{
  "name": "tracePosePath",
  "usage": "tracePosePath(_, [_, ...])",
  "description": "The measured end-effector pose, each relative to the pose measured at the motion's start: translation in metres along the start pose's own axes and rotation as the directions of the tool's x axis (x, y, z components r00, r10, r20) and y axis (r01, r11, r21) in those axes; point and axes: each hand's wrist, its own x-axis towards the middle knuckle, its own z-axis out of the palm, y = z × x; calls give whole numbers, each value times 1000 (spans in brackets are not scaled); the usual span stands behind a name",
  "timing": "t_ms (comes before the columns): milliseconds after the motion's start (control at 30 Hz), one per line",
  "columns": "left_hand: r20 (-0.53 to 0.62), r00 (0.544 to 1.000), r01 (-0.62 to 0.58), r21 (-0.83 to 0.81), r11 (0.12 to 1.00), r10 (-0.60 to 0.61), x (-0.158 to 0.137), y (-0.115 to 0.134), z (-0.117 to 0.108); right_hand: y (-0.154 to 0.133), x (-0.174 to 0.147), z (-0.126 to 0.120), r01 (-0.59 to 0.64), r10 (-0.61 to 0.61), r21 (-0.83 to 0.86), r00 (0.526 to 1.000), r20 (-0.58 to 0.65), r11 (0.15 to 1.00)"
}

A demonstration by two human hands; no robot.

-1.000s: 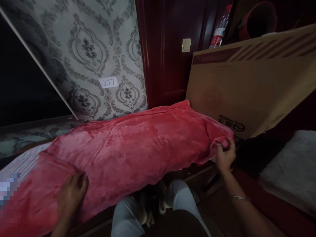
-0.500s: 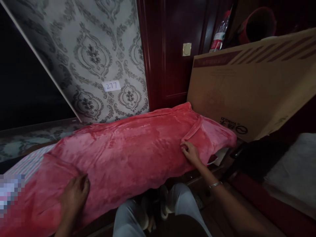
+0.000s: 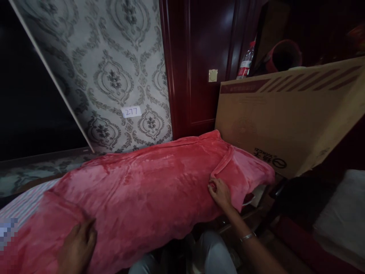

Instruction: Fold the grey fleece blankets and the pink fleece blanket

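Pink plush blanket [image 3: 148,190] lay creased. Right hand [image 3: 221,193]: fingers grasped its folded edge. Left hand [image 3: 76,246]: rested upon it; fingers' grip could not be determined.

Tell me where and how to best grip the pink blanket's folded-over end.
Probably pinch the folded corner of the pink blanket, coming from the near side: it lies turned back on top, at the right hand, and its edge forms a ridge.

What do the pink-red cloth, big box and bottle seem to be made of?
Pink-red cloth: probably plush synthetic fleece, softly sheened, judging by its light and dark brushed patches.
Box: most likely cardboard, matte brown with printed stripes.
Bottle: likely glossy plastic, see-through above its label.
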Motion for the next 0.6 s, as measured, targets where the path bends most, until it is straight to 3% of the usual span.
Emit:
tracePosePath(467, [-97,995,-45,-75,996,37,0,-12,14,3,-2,4,19,-20,-8,999,-27,1000])
tracePosePath(600, [-129,990,-66,-83,994,55,-7,-5,7,9,-3,-2,0,-1,33,1000,21,999])
